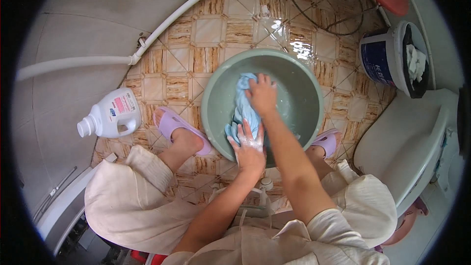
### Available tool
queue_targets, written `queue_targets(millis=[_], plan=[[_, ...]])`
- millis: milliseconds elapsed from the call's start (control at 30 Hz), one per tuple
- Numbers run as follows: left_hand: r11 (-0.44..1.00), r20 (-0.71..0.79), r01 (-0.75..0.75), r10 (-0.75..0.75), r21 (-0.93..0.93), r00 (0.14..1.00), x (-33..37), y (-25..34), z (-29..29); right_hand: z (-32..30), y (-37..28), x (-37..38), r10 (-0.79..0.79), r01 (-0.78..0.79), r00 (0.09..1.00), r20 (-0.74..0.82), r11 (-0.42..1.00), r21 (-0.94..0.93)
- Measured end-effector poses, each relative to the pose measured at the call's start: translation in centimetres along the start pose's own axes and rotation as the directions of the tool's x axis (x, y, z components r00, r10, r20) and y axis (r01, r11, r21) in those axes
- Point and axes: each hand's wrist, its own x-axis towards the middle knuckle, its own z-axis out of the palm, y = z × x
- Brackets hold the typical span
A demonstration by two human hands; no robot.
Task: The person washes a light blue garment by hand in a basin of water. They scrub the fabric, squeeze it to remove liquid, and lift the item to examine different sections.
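Note:
A light blue cloth point(244, 99), wet and bunched lengthwise, lies in a round grey-green basin point(210, 118) on the floor between my feet. My left hand point(249, 149) presses on the cloth's near end with fingers spread, white suds across its back. Farther up, my right hand point(263, 94) grips the cloth's far end with curled fingers; its thumb side rests against the fabric. What the cloth hides on the basin's bottom I cannot see.
Left of the basin, a white detergent bottle point(116, 113) lies on its side. A bucket point(380, 58) holding white scraps stands at the right, near a white toilet point(392, 142). A thin dark hose point(360, 7) loops across wet tiles, and a white pipe point(171, 19) follows the wall.

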Motion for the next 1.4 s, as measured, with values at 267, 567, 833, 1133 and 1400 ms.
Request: queue_targets(millis=[267, 567, 833, 1133, 1400], plan=[[0.938, 0.021, 0.113, -0.113, -0.326, 0.993, 4.8, -2.4, 5.5, -3.5, 0.6, -3.7, 0.106, -0.07, 0.989, -0.101, 0.948, 0.31], [0.926, 0.053, 0.051, -0.034, -0.374, 0.998, 5.5, -2.7, 5.7, 0.1, -0.2, -2.8, 0.167, -0.156, 0.985, -0.044, 0.971, 0.181], [0.904, -0.026, -0.005, -0.007, -0.428, 1.0, 5.6, -2.9, 5.9, -0.2, -0.2, -5.0, 0.19, -0.215, 0.971, 0.143, 0.959, 0.185], [0.931, 0.105, 0.067, -0.031, -0.36, 0.994, 5.9, -3.0, 6.1, -3.1, -0.2, -4.2, -0.025, 0.073, 0.98, -0.199, 0.968, 0.239], [0.924, 0.052, -0.017, 0.04, -0.381, 0.998, 5.8, -2.3, 5.2, -0.5, 1.2, 1.7, 0.38, -0.47, 0.831, 0.407, 0.871, 0.146]])
